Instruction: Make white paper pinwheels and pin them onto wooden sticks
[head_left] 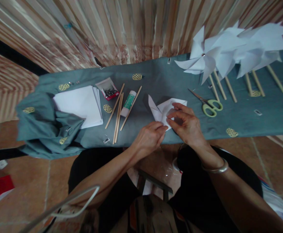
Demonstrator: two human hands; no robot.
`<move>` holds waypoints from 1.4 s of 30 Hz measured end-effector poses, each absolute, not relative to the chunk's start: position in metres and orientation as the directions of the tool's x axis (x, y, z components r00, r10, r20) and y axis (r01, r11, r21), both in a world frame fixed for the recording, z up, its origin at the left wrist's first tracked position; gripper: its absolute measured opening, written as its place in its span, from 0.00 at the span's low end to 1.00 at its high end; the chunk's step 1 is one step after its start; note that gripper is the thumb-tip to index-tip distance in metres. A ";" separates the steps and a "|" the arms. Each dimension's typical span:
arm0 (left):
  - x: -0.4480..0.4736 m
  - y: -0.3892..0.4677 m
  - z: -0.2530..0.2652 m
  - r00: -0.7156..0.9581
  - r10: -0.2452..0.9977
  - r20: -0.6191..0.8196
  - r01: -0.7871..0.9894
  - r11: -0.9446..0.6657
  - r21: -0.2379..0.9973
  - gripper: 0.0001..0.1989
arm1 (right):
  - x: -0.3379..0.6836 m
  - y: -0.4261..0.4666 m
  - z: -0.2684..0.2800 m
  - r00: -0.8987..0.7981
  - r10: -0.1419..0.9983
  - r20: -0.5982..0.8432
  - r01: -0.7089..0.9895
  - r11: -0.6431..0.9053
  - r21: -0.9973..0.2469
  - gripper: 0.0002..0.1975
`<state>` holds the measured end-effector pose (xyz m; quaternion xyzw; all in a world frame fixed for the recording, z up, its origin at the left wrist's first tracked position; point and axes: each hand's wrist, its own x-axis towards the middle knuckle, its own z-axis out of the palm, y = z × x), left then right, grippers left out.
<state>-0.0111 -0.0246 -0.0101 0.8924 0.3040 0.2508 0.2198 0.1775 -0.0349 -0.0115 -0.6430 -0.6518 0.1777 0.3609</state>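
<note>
A white sheet of paper (pixel 172 104), cut and partly folded, lies at the table's front edge with one flap standing up on its left. My left hand (pixel 150 137) is closed on the paper's near left edge. From the right, my right hand (pixel 186 124) pinches a curved part of the same paper between thumb and fingers. Just right of it lie scissors (pixel 209 107) with green handles. Left of my hands are a glue stick (pixel 129 103), several wooden sticks (pixel 114 106) and a small open box of pushpins (pixel 109 90).
A stack of white paper (pixel 79 106) lies at the left, partly under bunched tablecloth (pixel 41 119). Finished white paper pinwheels (pixel 238 48) on wooden sticks lie at the back right. A striped curtain (pixel 136 29) hangs behind the table.
</note>
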 end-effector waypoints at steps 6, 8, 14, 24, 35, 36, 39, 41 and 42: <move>-0.010 -0.025 -0.009 0.701 0.656 0.280 0.447 -0.709 0.545 0.13 | 0.177 -0.035 -0.010 0.072 0.970 0.233 0.713 0.113 -0.692 0.04; -0.010 -0.025 -0.008 0.706 0.653 0.274 0.448 -0.711 0.541 0.13 | 0.177 -0.035 -0.010 0.066 0.972 0.226 0.712 0.113 -0.693 0.04; -0.009 -0.025 -0.006 0.709 0.667 0.228 0.482 -0.695 0.534 0.12 | 0.177 -0.035 -0.011 0.046 0.973 0.226 0.721 0.124 -0.682 0.06; -0.008 -0.026 -0.006 0.720 0.662 0.208 0.483 -0.693 0.535 0.12 | 0.171 -0.051 -0.009 -0.166 0.943 0.290 0.826 0.294 -0.481 0.19; -0.010 -0.025 0.006 0.717 0.679 0.156 0.541 -0.683 0.491 0.09 | 0.161 -0.061 -0.018 -0.205 0.941 0.268 0.874 0.300 -0.384 0.24; -0.010 -0.025 0.006 0.717 0.681 0.151 0.546 -0.682 0.486 0.09 | 0.160 -0.061 -0.018 -0.199 0.943 0.267 0.868 0.296 -0.398 0.24; -0.009 -0.025 0.005 0.721 0.678 0.144 0.553 -0.687 0.472 0.09 | 0.160 -0.059 -0.018 -0.182 0.948 0.260 0.859 0.282 -0.428 0.25; -0.009 -0.025 0.005 0.729 0.669 0.143 0.552 -0.698 0.456 0.09 | 0.163 -0.058 -0.016 -0.165 0.951 0.262 0.859 0.270 -0.435 0.24; -0.009 -0.024 0.005 0.734 0.664 0.144 0.550 -0.705 0.448 0.09 | 0.165 -0.057 -0.015 -0.158 0.950 0.268 0.856 0.267 -0.443 0.23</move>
